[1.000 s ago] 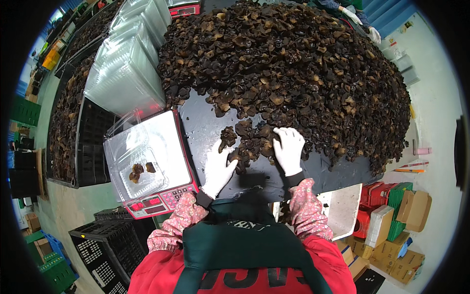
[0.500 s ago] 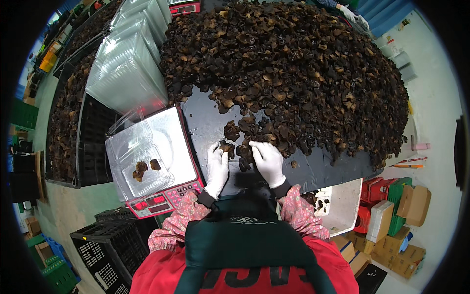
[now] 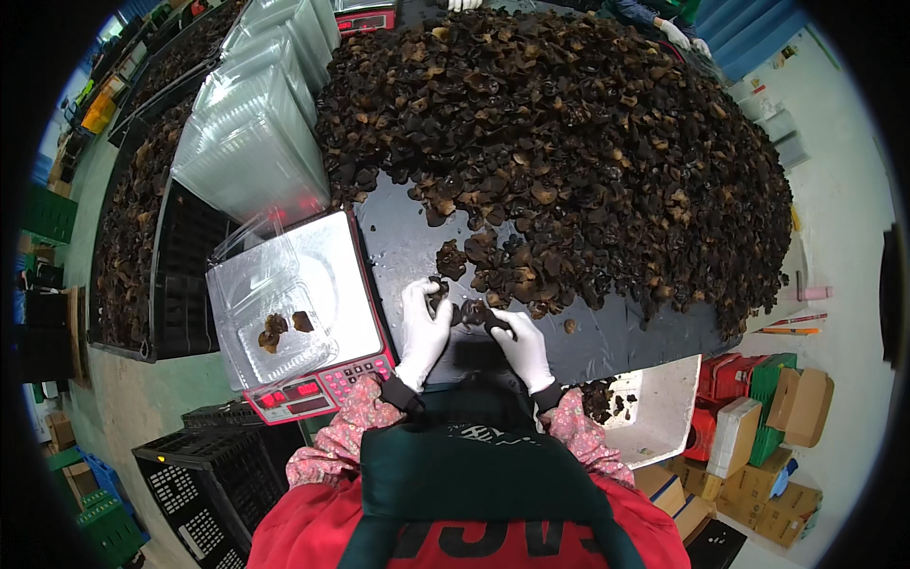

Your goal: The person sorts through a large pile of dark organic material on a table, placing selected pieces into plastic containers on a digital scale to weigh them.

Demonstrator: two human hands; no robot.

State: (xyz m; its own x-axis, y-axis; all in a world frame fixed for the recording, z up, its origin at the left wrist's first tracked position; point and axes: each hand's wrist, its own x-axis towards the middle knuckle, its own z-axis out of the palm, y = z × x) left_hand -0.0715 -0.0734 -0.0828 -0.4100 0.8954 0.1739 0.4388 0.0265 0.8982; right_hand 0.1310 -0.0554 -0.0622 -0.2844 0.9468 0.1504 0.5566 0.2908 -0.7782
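Observation:
Dark brown wood ear mushrooms (image 3: 550, 142) lie in a large heap on the grey-black table sheet (image 3: 389, 223). In a white glove, my left hand (image 3: 424, 327) is closed on a wood ear piece (image 3: 438, 292) at the near edge of the heap. My right hand (image 3: 523, 346), gloved too, pinches another dark piece (image 3: 476, 313) just beside it. A small loose clump (image 3: 451, 258) lies a little beyond my left fingers. To the left, an open clear plastic box (image 3: 284, 318) with a few brown pieces rests on a red-and-silver scale (image 3: 351, 275).
Stacked clear boxes (image 3: 251, 152) stand behind the scale. A white bin (image 3: 654, 417) holding dark scraps sits below the table at right. Black crates (image 3: 204, 474) stand at lower left. Gloved hands of other people (image 3: 675, 35) show at the far edge.
My right hand has come down toward me and slightly right with its piece. My left hand stays close to its place, its piece now nearer the palm. Another gloved hand appears at the top.

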